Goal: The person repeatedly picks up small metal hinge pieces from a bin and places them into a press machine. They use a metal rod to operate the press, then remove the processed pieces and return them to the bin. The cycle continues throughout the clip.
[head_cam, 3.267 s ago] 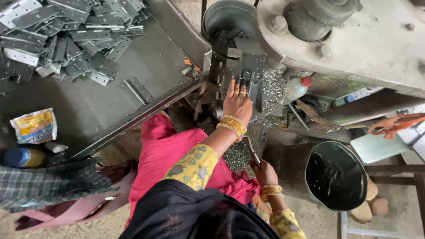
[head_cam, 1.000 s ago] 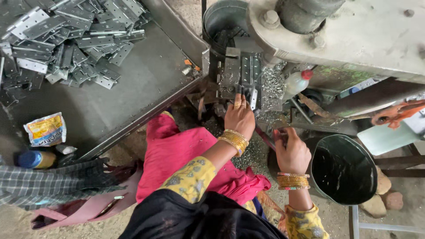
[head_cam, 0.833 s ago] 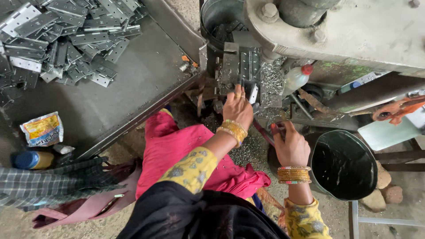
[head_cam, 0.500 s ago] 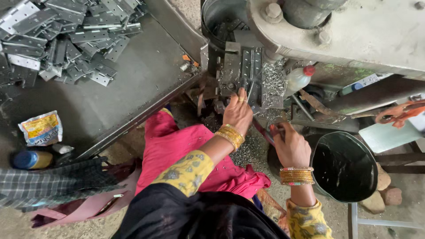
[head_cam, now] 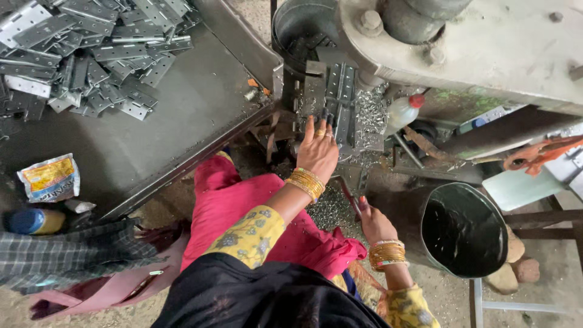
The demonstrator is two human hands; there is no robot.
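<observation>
1. Head view, at the press: our left hand [head_cam: 318,152] reaches forward with fingers stretched flat, the fingertips [head_cam: 323,115] resting on a grey metal piece [head_cam: 340,97] in the die bed [head_cam: 316,91] of the grey press machine [head_cam: 486,48]. The hand lies open, gripping nothing; it presses rather than pinches.

2. Same view, lower right: our right hand [head_cam: 375,222] sits curled round a thin dark rod [head_cam: 349,195], closed on it, just beside a black bucket [head_cam: 464,229].

3. Doing this well, we judge, means seating the piece square against the bed, keeping the fingertips on its near edge only, and drawing the left hand back before anything above comes down. The rod looks the safer means of nudging or clearing a part.

4. Same view, left: a pile of flat metal hinges [head_cam: 91,54] lies on the dark surface [head_cam: 182,121], well apart from both hands. Metal shavings [head_cam: 367,115] litter the bed beside a red-capped white bottle [head_cam: 404,110].
</observation>
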